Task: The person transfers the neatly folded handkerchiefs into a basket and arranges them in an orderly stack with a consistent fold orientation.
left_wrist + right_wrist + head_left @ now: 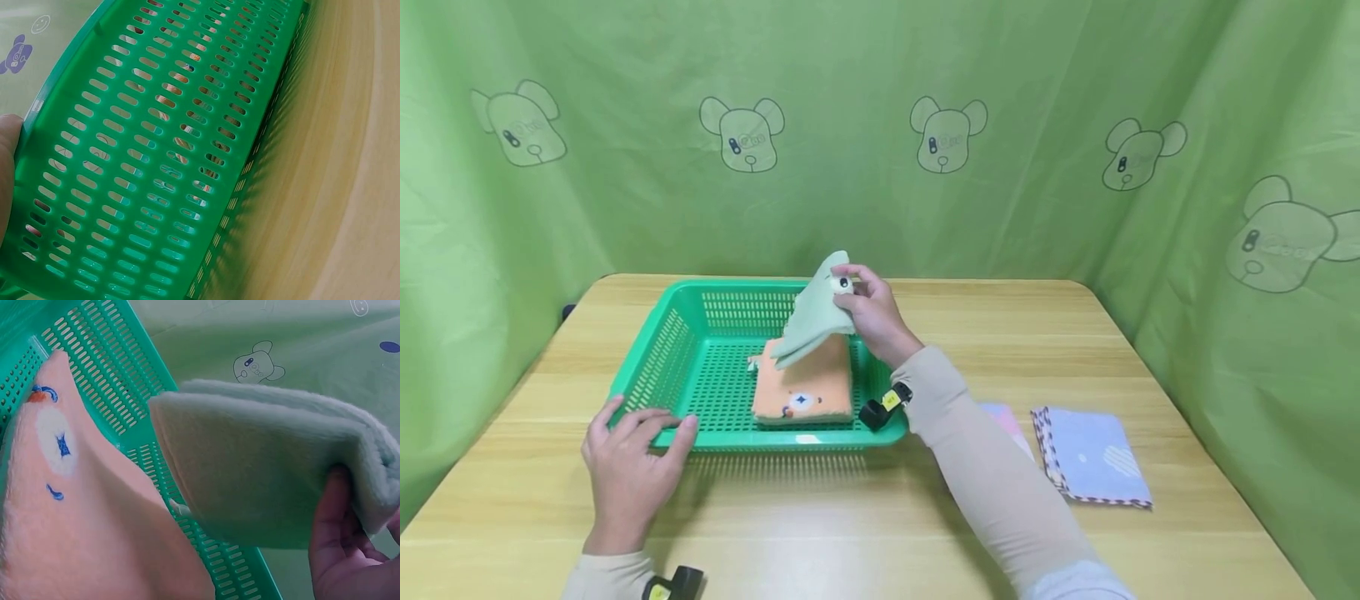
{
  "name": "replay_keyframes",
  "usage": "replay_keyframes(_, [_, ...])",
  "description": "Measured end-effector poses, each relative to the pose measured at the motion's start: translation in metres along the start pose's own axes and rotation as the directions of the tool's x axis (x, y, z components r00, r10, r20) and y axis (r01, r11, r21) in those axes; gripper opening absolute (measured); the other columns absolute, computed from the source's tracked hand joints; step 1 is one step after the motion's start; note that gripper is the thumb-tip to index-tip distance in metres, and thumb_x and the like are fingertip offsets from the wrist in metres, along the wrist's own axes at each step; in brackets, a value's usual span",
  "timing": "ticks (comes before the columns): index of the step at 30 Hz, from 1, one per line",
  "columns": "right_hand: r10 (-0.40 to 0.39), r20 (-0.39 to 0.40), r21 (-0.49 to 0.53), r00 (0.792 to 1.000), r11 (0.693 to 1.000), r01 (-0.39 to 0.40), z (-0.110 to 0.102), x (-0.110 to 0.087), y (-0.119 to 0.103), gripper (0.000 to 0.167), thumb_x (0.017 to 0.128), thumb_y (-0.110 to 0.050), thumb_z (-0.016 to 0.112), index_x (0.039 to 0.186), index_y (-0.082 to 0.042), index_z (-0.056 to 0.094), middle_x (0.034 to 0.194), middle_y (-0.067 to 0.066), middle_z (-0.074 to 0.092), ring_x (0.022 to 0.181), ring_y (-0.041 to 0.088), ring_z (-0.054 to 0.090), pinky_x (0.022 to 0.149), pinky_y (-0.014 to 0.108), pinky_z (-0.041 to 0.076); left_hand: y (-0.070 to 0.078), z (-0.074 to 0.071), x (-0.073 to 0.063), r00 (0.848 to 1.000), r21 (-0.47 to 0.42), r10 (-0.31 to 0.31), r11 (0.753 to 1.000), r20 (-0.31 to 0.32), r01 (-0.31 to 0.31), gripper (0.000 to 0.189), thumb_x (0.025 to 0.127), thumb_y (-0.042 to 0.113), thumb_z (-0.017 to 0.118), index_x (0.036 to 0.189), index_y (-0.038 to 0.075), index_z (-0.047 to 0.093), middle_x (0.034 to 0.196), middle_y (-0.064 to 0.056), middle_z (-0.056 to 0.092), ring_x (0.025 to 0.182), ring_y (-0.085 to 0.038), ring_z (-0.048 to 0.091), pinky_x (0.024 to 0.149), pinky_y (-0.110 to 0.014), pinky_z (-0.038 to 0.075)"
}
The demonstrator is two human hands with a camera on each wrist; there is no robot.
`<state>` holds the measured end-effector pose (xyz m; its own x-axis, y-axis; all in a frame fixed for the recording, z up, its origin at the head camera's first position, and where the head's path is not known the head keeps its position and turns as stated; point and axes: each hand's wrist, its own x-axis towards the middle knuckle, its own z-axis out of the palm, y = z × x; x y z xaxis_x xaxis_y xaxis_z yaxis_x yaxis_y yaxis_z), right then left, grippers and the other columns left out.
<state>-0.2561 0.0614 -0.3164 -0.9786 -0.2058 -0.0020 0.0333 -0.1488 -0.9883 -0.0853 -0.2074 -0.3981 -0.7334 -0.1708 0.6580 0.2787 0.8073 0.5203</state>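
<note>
A folded pale green towel (816,304) with an eye-like patch hangs tilted over the right part of the green basket (715,437). My right hand (872,312) pinches its upper right end; the right wrist view shows the thumb pressed against the plush green towel (250,462). Below it, a folded orange towel (805,379) with a small face lies inside the basket. My left hand (632,467) holds the basket's front left corner, fingers bent over the rim. In the left wrist view only a bit of this hand shows, beside the perforated basket wall (156,125).
Right of the basket lies a folded blue towel (1097,458) with a striped edge. A pink and lilac cloth (1007,425) is partly hidden by my right forearm. Green curtains (850,192) hang around the wooden table (820,533).
</note>
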Motion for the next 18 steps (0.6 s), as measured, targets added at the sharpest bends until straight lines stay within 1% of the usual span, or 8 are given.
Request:
replay_keyframes(6, [0.018, 0.064, -0.059, 0.998, 0.998, -0.014, 0.002, -0.001, 0.001, 0.04, 0.087, 0.011, 0.053, 0.125, -0.001, 0.055, 0.117, 0.02, 0.057, 0.099, 0.027, 0.06, 0.079, 0.034, 0.055, -0.001, 0.001, -0.001, 1.0, 0.002, -0.006, 1.0, 0.007, 0.006, 0.034, 0.08, 0.036, 0.067, 0.077, 0.002, 0.071, 0.091, -0.019, 0.069, 0.125, -0.048, 0.038, 0.098, -0.067, 0.021])
replay_keyframes(13, [0.027, 0.116, -0.076, 0.993, 0.997, -0.018, 0.007, -0.001, -0.002, 0.036, 0.088, 0.009, 0.054, 0.123, -0.002, 0.054, 0.117, 0.019, 0.058, 0.098, 0.027, 0.061, 0.081, 0.034, 0.055, 0.0, 0.0, 0.0, 1.0, -0.004, 0.004, 1.0, -0.005, -0.004, 0.034, 0.08, 0.035, 0.067, 0.076, 0.002, 0.071, 0.09, -0.019, 0.069, 0.124, -0.048, 0.039, 0.097, -0.068, 0.021])
replay_keyframes(18, [0.03, 0.145, -0.079, 0.989, 0.997, -0.018, 0.015, -0.001, -0.004, 0.03, 0.088, 0.01, 0.052, 0.116, -0.001, 0.053, 0.116, 0.021, 0.056, 0.097, 0.028, 0.061, 0.08, 0.034, 0.055, -0.001, -0.001, 0.0, 1.0, -0.003, 0.003, 1.0, 0.0, -0.003, 0.034, 0.08, 0.036, 0.067, 0.076, 0.003, 0.072, 0.09, -0.019, 0.069, 0.125, -0.047, 0.039, 0.098, -0.068, 0.021])
